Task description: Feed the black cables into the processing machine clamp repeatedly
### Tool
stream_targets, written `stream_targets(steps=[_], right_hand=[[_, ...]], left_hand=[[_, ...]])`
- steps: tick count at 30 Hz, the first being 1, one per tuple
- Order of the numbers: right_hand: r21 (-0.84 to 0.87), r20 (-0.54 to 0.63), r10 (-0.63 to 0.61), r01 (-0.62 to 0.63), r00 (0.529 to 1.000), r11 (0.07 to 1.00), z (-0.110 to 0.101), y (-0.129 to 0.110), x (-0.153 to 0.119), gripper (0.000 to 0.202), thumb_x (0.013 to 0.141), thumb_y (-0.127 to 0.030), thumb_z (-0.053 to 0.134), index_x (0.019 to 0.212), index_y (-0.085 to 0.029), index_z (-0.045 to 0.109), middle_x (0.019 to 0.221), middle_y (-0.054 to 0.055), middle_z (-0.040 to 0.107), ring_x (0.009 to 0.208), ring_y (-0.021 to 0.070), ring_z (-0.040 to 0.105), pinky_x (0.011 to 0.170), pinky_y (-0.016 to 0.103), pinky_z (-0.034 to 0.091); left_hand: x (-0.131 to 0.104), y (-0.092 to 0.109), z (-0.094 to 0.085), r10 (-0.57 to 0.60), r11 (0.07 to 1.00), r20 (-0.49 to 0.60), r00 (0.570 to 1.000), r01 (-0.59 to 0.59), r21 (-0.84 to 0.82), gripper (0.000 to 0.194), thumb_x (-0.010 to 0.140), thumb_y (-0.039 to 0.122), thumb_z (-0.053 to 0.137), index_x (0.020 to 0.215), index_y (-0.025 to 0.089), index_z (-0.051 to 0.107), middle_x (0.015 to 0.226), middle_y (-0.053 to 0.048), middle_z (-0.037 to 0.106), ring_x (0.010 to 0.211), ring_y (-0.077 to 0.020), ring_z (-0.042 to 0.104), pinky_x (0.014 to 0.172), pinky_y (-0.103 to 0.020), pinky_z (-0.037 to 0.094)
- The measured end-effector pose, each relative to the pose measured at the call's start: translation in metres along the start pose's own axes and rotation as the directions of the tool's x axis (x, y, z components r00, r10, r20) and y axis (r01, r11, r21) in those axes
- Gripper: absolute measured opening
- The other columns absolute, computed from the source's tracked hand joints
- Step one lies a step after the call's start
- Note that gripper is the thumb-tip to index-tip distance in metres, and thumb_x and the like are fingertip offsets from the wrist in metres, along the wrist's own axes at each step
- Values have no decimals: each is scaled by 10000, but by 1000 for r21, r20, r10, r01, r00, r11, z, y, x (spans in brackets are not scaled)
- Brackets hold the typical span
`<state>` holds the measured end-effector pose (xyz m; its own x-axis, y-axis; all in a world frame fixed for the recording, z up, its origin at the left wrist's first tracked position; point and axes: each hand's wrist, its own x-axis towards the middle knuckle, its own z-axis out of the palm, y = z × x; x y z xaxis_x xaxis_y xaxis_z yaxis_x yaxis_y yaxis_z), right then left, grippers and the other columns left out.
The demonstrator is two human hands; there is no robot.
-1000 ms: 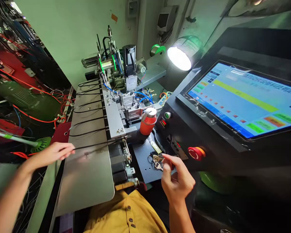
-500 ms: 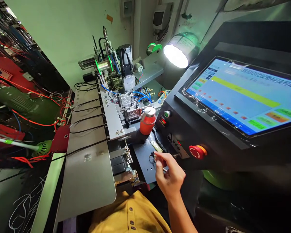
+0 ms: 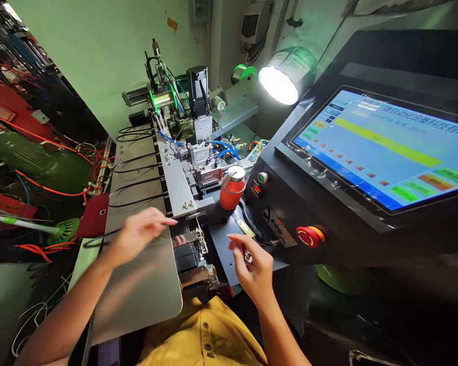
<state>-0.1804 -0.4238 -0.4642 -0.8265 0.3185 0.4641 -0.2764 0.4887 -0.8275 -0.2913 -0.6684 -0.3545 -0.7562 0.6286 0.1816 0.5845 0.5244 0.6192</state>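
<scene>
We found the nearest cable (image 3: 95,240) at the near left edge of the metal plate (image 3: 145,290), its length partly hidden by the left hand (image 3: 137,234). We judged it light, limp enough to bend freely yet springy enough to shift when let go, with a smooth jacket that could slip between dry fingertips. It did not look fragile, though a sharp kink might harm it; the sound hold was a thumb-and-forefinger pinch close to an end.

The left hand was over the plate, forefinger stretched toward the machine (image 3: 208,173) and the other fingers curled. It was blurred, and we could not tell whether it pinched the cable. The right hand (image 3: 254,269) was above the dark shelf (image 3: 223,249), thumb and forefinger bent toward each other with their tips close; we could not confirm anything between them. Keys (image 3: 248,256) showed partly behind it.

Farther up the plate, other cables (image 3: 137,184) lay crosswise in loose bends. A red flask (image 3: 232,195) stood on the shelf beside the machine. To the right we noted a red stop button (image 3: 309,237), a lit screen (image 3: 381,147) and, above the flask, a lit lamp (image 3: 278,84).
</scene>
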Motion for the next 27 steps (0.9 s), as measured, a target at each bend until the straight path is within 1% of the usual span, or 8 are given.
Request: stream_targets(steps=[3, 6, 10, 16, 18, 21, 24, 27], right_hand=[[134, 157, 135, -157, 978, 978, 5, -4, 1, 147, 933, -232, 497, 988, -200, 629, 771, 19, 646, 639, 140, 586, 617, 263, 474], [239, 279, 226, -296, 933, 925, 14, -7, 1, 155, 928, -306, 535, 970, -201, 640, 818, 31, 666, 690, 153, 606, 647, 268, 489], [312, 324, 273, -375, 906, 873, 24, -8, 3, 182, 910, -346, 565, 873, -185, 639, 749, 16, 637, 638, 138, 565, 592, 246, 456], [236, 393, 244, -354, 886, 905, 21, -9, 6, 246, 911, -330, 559, 720, -177, 590, 624, -17, 551, 576, 118, 482, 533, 232, 367], [266, 306, 235, -320, 923, 910, 24, -12, 4, 246, 917, -317, 548, 714, -181, 567, 622, -17, 537, 563, 116, 470, 522, 234, 359], [302, 48, 190, -196, 981, 933, 36, -19, -4, 200, 932, -271, 516, 751, -190, 544, 642, -10, 529, 549, 115, 457, 510, 239, 361], [275, -160, 127, -79, 979, 958, 53, -26, -12, 141, 940, -209, 487, 807, -196, 531, 678, -1, 528, 573, 120, 478, 528, 240, 390], [239, -247, 95, -34, 964, 970, 65, -30, -16, 141, 939, -159, 478, 808, -198, 511, 675, -17, 503, 571, 110, 470, 537, 230, 390]], left_hand=[[16, 6, 56, -37, 980, 159, 987, 67, -187, 327, 965, 346, 450, 944, 179, 730, 830, -56, 647, 714, -129, 593, 625, -216, 482], [12, 10, 86, -88, 967, 112, 990, 112, -229, 204, 922, 281, 541, 922, 181, 719, 854, -46, 663, 758, -137, 611, 652, -213, 480], [4, 7, 93, -52, 983, 65, 997, 63, -175, 153, 907, 249, 571, 877, 179, 704, 821, -28, 660, 751, -133, 613, 689, -228, 470], [2, 12, 90, -30, 995, 111, 993, 40, -95, 144, 899, 222, 574, 821, 178, 687, 792, -12, 633, 717, -121, 592, 687, -231, 454], [0, 17, 93, -80, 977, 95, 992, 97, -188, 157, 904, 232, 561, 808, 168, 667, 776, -12, 615, 696, -115, 579, 653, -215, 458], [-3, 24, 101, -177, 910, 46, 983, 181, -373, 192, 921, 278, 530, 812, 157, 632, 767, -12, 576, 657, -102, 554, 598, -195, 461], [-6, 28, 110, -229, 825, 54, 972, 223, -519, 215, 928, 320, 520, 817, 154, 599, 752, -4, 550, 630, -93, 528, 575, -189, 453], [-7, 30, 114, -255, 766, 66, 965, 243, -595, 228, 922, 338, 534, 798, 151, 577, 730, 3, 537, 631, -90, 512, 575, -184, 441]])
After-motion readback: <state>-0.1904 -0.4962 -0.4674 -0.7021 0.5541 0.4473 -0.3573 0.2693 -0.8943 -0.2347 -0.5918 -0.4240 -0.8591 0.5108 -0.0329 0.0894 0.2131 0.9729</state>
